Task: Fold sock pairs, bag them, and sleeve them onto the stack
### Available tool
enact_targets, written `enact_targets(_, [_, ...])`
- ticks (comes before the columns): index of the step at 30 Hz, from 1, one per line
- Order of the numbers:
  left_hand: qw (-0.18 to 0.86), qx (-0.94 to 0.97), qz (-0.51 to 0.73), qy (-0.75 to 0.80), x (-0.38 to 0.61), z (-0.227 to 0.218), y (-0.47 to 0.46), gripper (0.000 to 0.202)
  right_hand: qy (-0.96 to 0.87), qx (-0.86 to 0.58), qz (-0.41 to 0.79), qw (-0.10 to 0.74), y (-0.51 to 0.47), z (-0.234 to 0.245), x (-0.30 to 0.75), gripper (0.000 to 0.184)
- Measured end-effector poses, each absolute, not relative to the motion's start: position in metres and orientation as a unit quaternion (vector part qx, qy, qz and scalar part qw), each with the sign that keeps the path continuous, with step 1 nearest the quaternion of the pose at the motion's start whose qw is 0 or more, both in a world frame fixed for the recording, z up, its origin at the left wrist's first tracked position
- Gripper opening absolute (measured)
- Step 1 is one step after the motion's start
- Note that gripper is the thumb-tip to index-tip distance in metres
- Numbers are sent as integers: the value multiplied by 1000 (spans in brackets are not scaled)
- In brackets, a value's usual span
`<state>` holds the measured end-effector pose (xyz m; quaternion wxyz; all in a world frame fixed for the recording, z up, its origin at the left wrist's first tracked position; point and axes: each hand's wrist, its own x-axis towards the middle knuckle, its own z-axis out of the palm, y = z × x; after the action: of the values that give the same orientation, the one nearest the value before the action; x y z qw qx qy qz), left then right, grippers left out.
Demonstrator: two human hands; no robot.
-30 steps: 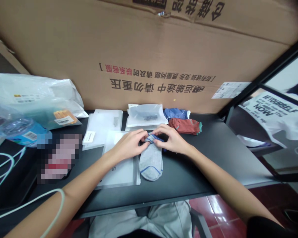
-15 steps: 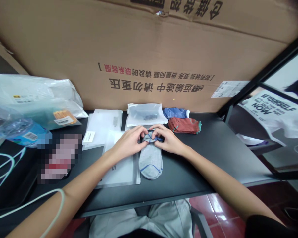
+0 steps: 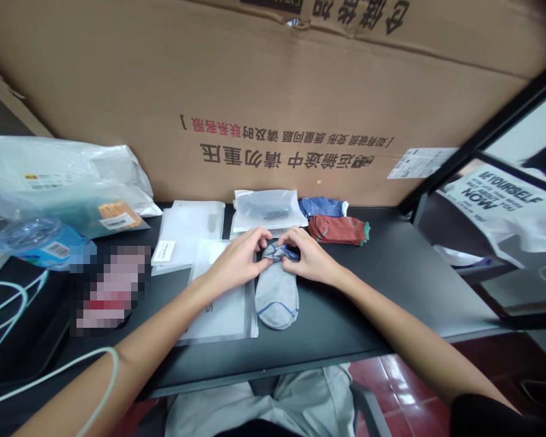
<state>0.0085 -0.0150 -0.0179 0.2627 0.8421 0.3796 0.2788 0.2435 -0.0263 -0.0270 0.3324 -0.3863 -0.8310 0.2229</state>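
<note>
A grey sock with blue trim [image 3: 276, 294] lies on the black table [image 3: 382, 285], its toe toward me. My left hand [image 3: 236, 262] and my right hand [image 3: 310, 258] both pinch the sock's cuff end at its far side, fingers closed on the fabric. The sock partly overlaps a white plastic pouch [image 3: 221, 312] under my left hand.
A rust-red sock [image 3: 339, 230] and a blue sock [image 3: 323, 207] lie behind my right hand. Clear pouches [image 3: 266, 212] and white envelopes [image 3: 188, 233] sit at the back. Plastic bags [image 3: 68, 182] and a water bottle [image 3: 22, 233] are at left. A large cardboard sheet [image 3: 273, 97] stands behind.
Both hands have worked the sock's cuff a little, bunching it slightly; the sock's position is nearly unchanged.
</note>
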Motion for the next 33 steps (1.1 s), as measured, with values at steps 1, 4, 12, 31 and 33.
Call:
enact_targets(1, [264,841,278,381,8,-19,-14,40,-825,-394,229,334,-26,-28,244,42])
enact_targets(4, [266,840,276,384,9,-21,-13,41,-820,-405,235,330,-26,-29,244,46])
enact_targets(12, [258,846,261,386,9,-18,-15,32,-852,-363,208,315,-34,-19,236,26])
enact_targets(31, [314,836,288,345,12,-19,-15,30,-821,-409,216,334,-34,-25,237,30])
enact_targets(33, [279,843,288,359,12,-19,-16,30,-825,-392,225,339,-34,-24,237,27])
